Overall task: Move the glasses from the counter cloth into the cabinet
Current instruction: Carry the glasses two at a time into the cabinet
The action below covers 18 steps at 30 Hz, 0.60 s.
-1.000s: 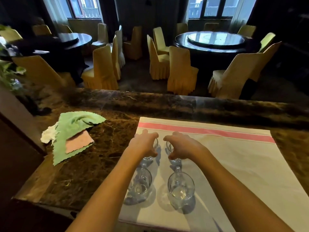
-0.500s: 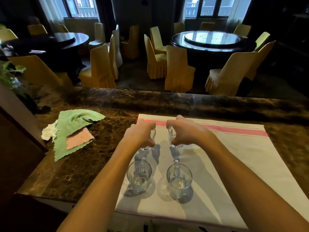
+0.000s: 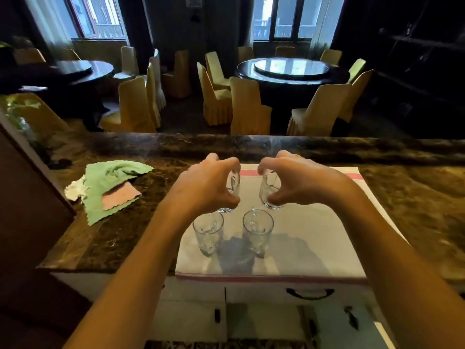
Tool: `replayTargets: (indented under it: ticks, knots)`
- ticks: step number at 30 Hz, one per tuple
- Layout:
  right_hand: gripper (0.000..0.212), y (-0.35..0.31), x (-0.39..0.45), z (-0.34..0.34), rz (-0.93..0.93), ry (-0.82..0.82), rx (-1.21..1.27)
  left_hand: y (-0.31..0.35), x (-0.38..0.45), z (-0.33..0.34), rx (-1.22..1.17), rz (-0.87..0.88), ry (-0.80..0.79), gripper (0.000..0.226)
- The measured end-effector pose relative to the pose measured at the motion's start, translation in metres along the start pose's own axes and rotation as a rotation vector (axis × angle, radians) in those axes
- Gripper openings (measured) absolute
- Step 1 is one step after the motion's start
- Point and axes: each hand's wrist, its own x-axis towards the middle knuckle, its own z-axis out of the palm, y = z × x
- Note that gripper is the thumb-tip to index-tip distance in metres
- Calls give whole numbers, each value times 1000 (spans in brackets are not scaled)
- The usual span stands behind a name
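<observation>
Our left hand (image 3: 208, 183) gripped one glass (image 3: 232, 191), right hand (image 3: 294, 181) another (image 3: 270, 190); two glasses (image 3: 208, 233) stood at 6 o'clock on the cloth (image 3: 314, 238).

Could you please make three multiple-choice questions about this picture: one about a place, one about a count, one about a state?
1. Where does the green cloth lie?
A. left of the white cloth
B. on the white cloth
C. on a chair

2. How many glasses stand free on the white cloth?
A. none
B. two
C. four

3. What is the left hand doing?
A. lying flat on the counter
B. gripping a glass
C. pulling the drawer handle

Answers:
1 A, it lies on the marble counter, to the left.
2 B, the near left glass and near right glass stand ungripped.
3 B, its fingers curl round the left held glass; the right hand grips the right held glass.
</observation>
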Motion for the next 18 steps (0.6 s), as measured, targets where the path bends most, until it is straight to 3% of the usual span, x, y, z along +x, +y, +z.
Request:
replayTargets:
  ticks: [5, 11, 18]
  knots:
    - [60, -5, -55, 24, 32, -30, 46, 15, -47, 21, -10, 76, -24, 61]
    - [66, -4, -112, 78, 57, -34, 84, 26, -94, 73, -4, 124, -164, 68]
    - [60, 9, -144, 148, 58, -177, 88, 34, -124, 149, 1, 68, -323, 66]
